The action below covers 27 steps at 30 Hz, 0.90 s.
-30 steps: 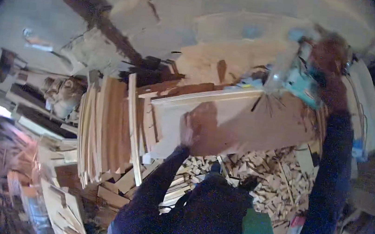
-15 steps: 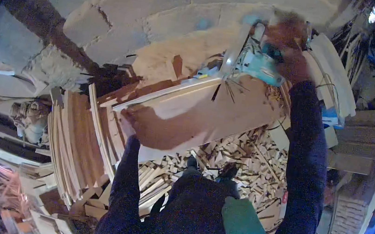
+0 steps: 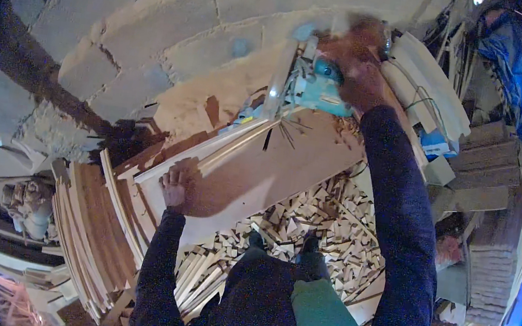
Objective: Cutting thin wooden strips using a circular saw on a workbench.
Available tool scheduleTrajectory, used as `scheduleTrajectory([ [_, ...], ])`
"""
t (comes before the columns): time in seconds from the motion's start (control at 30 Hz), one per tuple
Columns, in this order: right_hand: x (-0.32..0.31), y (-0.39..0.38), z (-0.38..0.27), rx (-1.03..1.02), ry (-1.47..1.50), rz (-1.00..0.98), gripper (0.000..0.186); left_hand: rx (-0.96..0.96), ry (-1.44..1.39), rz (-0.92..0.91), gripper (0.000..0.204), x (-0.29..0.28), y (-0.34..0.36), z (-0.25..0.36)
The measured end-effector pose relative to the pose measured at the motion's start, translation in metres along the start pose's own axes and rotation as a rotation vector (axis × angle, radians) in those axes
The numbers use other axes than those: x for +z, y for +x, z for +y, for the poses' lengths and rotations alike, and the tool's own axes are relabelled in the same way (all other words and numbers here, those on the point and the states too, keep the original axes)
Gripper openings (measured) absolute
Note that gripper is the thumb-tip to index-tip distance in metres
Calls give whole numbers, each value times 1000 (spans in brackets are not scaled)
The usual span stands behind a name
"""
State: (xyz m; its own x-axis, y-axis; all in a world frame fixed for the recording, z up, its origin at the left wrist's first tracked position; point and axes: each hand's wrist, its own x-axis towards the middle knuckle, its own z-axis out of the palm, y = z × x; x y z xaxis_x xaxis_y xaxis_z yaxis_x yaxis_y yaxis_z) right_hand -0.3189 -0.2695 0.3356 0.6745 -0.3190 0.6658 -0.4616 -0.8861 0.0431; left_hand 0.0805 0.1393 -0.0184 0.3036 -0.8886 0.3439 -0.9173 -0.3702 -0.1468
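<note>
My right hand (image 3: pixel 362 78) is closed on the upper part of a teal power saw (image 3: pixel 321 95) at the far end of a pale wooden board (image 3: pixel 246 181). Its fingertips are blurred. My left hand (image 3: pixel 176 188) rests on the board's left part with its fingers apart, beside narrow pale strips (image 3: pixel 230 149) along the board's back edge. Several dark thin lengths splay out below the saw.
Bundled wood strips (image 3: pixel 88 220) lie left, an offcut pile (image 3: pixel 344 232) fills the floor around my feet. A block wall (image 3: pixel 162 14) rises behind. Stacked planks (image 3: pixel 483 158) and a blue tarp (image 3: pixel 513 70) are at right, with a cable over white panels (image 3: pixel 432 93).
My left hand has moved left along the board from its middle toward its left end. My right hand stays on the saw. The whole view has shifted, showing more of the right side.
</note>
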Motion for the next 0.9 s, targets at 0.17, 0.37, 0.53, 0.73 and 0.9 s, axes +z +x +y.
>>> scheduleTrajectory([
  [0.17, -27, 3, -17, 63, -120, -276, 51, 124, -133, -64, 41, -16, 0, 11],
  [0.37, -9, -3, -5, 235, 40, -425, 66, -4, -672, -163, 54, -61, -69, 64],
  [0.53, -37, -24, 9, 82, 214, 94, 55, 66, -406, -162, 53, -105, -139, 144],
  [0.73, -74, -187, -9, 758, 1127, 47, 25, 98, -434, -136, 20, -100, -135, 280],
  [0.9, -2, -371, -59, 416, 546, -442, 23, -341, -753, -261, 24, -93, -90, 408],
])
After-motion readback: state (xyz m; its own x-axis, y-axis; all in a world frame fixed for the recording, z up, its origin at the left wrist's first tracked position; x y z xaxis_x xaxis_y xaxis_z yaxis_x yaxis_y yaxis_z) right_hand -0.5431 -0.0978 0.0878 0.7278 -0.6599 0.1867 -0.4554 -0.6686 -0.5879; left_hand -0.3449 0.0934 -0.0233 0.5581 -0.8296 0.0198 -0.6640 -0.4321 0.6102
